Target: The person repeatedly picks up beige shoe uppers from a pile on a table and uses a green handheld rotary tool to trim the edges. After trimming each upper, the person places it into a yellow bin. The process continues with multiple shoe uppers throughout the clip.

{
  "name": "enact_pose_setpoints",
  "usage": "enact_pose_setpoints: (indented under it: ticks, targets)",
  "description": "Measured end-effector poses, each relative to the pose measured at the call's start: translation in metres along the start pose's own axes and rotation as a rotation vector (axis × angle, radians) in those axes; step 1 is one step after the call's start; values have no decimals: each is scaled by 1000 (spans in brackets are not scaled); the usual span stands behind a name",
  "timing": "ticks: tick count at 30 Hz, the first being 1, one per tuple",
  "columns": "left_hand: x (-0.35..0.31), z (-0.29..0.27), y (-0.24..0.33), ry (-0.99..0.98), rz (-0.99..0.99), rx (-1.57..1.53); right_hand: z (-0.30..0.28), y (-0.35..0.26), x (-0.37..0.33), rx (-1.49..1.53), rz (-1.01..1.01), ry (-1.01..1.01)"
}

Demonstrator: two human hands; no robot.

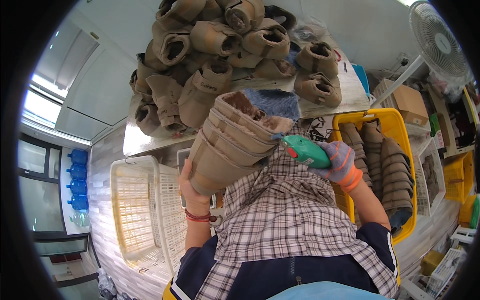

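My left hand (pixel 194 199), bare with a red bracelet at the wrist, grips a stack of nested tan shoe uppers (pixel 220 162) from below and the left. Brown fleece lines their openings, and a blue fleece piece (pixel 272 104) shows at the top. My right hand (pixel 342 167), in a grey and orange glove, is closed round a green handheld power tool (pixel 307 151) with a red button. The tool's front end is close to the stack's right rim; whether they touch I cannot tell.
Ahead, many more uppers (pixel 215 37) lie heaped on a worn table (pixel 357 92). A white plastic basket (pixel 137 200) stands at the left. On the right, a yellow crate (pixel 407 150) holds stacked uppers, with a white fan (pixel 440 42) beyond. Blue water bottles (pixel 77 172) line the far left.
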State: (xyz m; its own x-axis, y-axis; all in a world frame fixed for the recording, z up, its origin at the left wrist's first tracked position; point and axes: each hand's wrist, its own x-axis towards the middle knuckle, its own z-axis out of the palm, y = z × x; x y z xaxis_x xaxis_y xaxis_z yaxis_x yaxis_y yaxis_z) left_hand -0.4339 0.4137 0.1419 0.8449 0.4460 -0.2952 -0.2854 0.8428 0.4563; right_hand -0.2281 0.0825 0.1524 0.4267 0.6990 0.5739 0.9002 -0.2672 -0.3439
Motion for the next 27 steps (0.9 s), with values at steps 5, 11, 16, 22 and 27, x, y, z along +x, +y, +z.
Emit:
enact_pose_setpoints:
  ticks: [5,11,16,22,27]
  targets:
    - [-12,-1,-13,-86,165,162,1,-15,6,198,149,-100]
    - [-21,-4,-21,-164,227,286,5,-28,10,496,404,-237]
    - [-33,3,-27,-152,325,575,21,-32,12,712,498,-158]
    - [-33,2,-34,-167,392,921,30,-41,25,721,498,-61]
    - [-28,-7,-49,-218,531,1203,29,-53,31,737,620,-24]
